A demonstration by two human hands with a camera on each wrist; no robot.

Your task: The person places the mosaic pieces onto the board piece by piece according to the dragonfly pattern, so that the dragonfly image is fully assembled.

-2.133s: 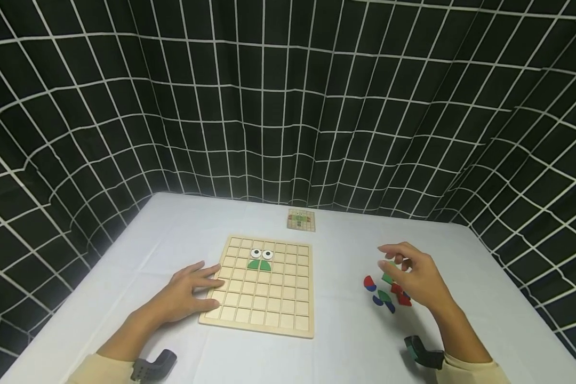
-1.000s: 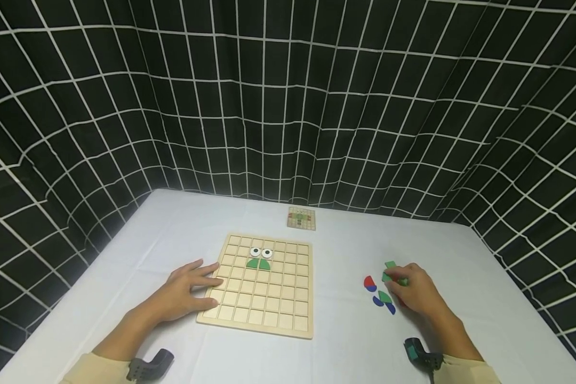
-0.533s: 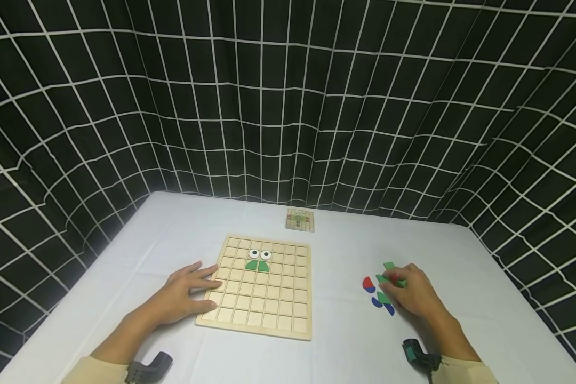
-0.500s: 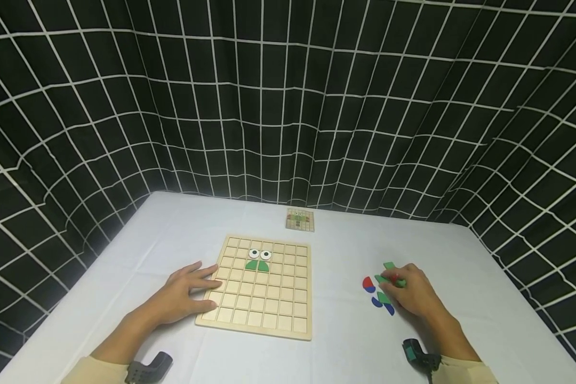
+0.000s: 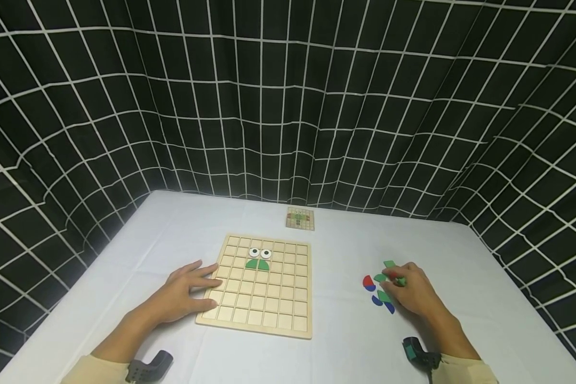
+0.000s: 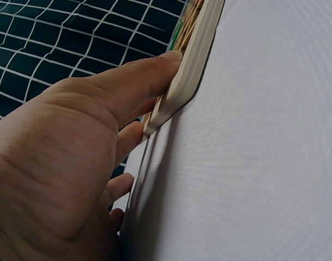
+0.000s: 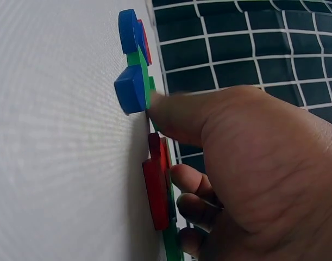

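In the head view, my left hand rests with fingers spread on the left edge of a wooden grid board. Its thumb lies on the board's rim in the left wrist view. Two round eye pieces and two green quarter-round pieces sit in the board's upper cells. At the right, my right hand pinches a green rounded piece between thumb and index finger, low over loose pieces. Red pieces lie beneath that hand, partly hidden. Blue pieces lie by its thumb.
Around the right hand lie a red piece, a blue piece and another green piece. A small patterned card lies at the back of the white table. A dark gridded curtain stands behind.
My right hand has come down onto the loose pieces. The green piece at its fingertips has shifted slightly left and turned. The left hand stays on the board.
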